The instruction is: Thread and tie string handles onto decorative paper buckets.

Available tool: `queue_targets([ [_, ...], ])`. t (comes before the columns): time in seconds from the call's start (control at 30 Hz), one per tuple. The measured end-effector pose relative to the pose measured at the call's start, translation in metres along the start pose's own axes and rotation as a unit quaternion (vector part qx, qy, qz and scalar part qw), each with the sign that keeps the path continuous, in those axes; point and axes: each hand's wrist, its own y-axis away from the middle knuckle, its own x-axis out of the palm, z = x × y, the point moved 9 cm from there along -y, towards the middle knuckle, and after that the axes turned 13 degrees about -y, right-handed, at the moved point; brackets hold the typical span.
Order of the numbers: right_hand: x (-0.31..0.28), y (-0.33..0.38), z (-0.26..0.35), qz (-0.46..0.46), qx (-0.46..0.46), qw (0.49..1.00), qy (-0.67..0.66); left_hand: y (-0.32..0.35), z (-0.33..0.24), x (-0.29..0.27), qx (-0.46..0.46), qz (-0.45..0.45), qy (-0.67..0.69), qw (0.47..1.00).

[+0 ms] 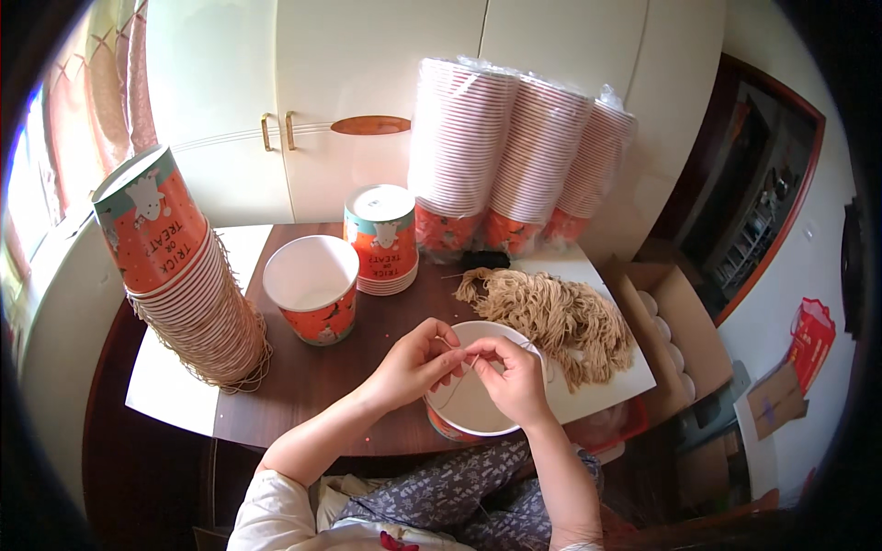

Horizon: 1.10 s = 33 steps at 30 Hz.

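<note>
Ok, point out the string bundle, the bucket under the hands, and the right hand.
String bundle (pixel 562 320), head view: middle of the pile.
Bucket (pixel 478 409), head view: its inside wall.
Right hand (pixel 514 376), head view: back of the hand.

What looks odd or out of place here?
The left stack of upside-down cups looks askew, though the fisheye lens may exaggerate its lean. Stray loops of string stick out around it. The tan strands lie in a messy heap.

The bare hands (pixel 419 367) partly hide the white-lined, round orange paper bucket (pixel 472 413) — and the thin tan string (pixel 453 392) at their fingertips is too fine to follow.
</note>
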Motion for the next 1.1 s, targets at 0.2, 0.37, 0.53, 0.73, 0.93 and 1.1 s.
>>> queue_targets([
  [0.2,-0.008,-0.005,0.007,-0.022,-0.028,0.999,0.004,0.012,0.004,-0.004,0.063,0.006,-0.095,0.993],
  [0.37,-0.002,-0.009,-0.002,-0.013,0.016,0.999,-0.046,0.016,-0.009,0.000,0.041,-0.002,-0.187,0.981],
  [0.53,0.002,-0.011,-0.007,-0.001,0.060,0.998,-0.030,0.016,-0.026,0.003,0.112,-0.064,-0.412,0.902],
  [0.73,-0.001,-0.004,-0.007,-0.013,0.075,0.997,-0.030,0.013,0.006,-0.002,-0.008,0.016,-0.096,0.995],
  [0.93,-0.004,0.034,0.014,-0.075,-0.005,0.996,0.056,0.018,0.022,-0.007,-0.116,0.047,0.022,0.992],
  [1.1,0.037,0.065,0.050,-0.039,-0.131,0.976,0.170,0.021,0.027,-0.012,-0.114,0.061,0.031,0.991],
])
